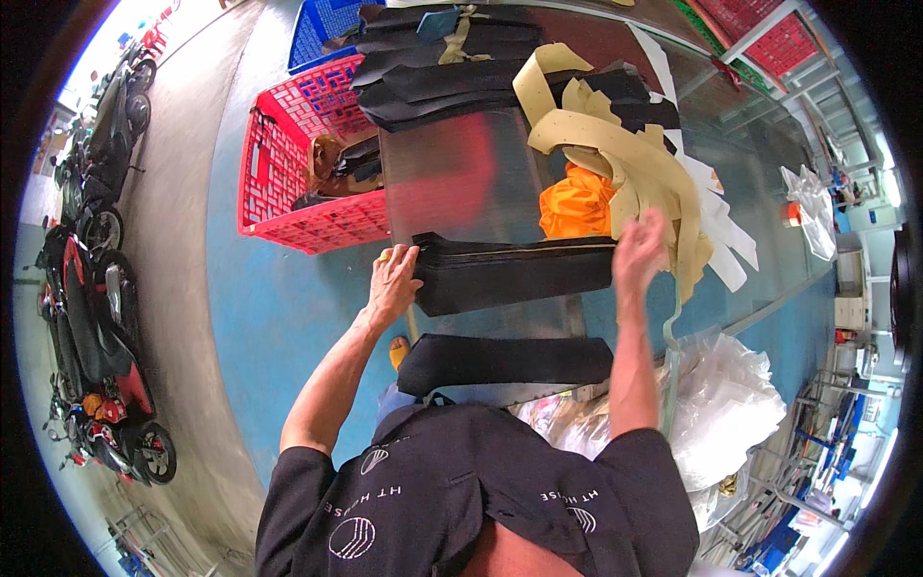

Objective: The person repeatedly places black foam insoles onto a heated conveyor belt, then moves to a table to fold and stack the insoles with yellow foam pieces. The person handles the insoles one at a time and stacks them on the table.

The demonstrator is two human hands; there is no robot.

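Observation:
A stack of long black sheet-material panels (pixel 519 279) lies across the table before me, a thin pale line running along its upper part. At its left end, my left hand (pixel 392 277) is closed on the edge, a ring on one finger. My right hand (pixel 640 252) is at the stack's right end, beside cream perforated strips (pixel 663 183); motion blurs its fingers, and I cannot tell whether it holds anything. Nearer my body lies a separate black panel (pixel 505 363). A bright orange bundle (pixel 577 200) sits just beyond the stack, partly under the cream strips.
Left of the table stands a red plastic crate (pixel 312 226) with brown and black pieces inside. More black panels (pixel 442 82) are piled at the far end, near a blue crate (pixel 322 34). Clear plastic bags (pixel 721 413) bulge at my right. Parked motorbikes (pixel 96 317) line the far left.

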